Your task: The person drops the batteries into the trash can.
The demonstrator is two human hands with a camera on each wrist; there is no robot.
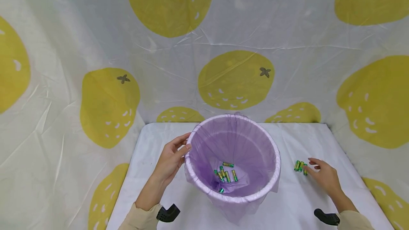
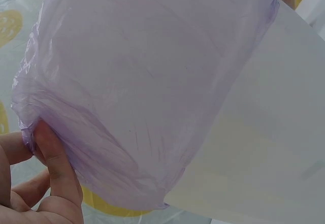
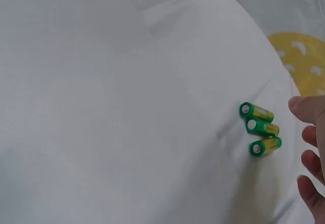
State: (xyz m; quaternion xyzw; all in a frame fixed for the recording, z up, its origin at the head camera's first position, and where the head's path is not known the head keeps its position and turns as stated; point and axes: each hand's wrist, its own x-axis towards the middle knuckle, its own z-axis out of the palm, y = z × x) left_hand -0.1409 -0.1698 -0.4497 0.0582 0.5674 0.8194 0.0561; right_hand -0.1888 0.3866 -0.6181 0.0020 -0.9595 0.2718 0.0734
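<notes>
A round bin (image 1: 277, 168) lined with a thin purple plastic bag (image 2: 127, 82) stands upright in the middle of the head view. My left hand (image 1: 168, 162) grips its left rim, thumb on top and fingers on the outside, pinching the bag's folded edge. Several green-and-yellow batteries (image 1: 227, 176) lie at the bottom of the bag. To the right of the bin, three more batteries (image 3: 263, 127) lie side by side on the white cloth. Right beside them is my right hand (image 1: 326, 177), fingers loosely bent and apart, holding nothing; its fingertips come close to the nearest battery in the head view.
A white cloth (image 1: 297, 201) covers the table. Pale curtains printed with large yellow fruit (image 1: 236, 81) enclose the back and both sides. The bin's tall wall stands between my two hands.
</notes>
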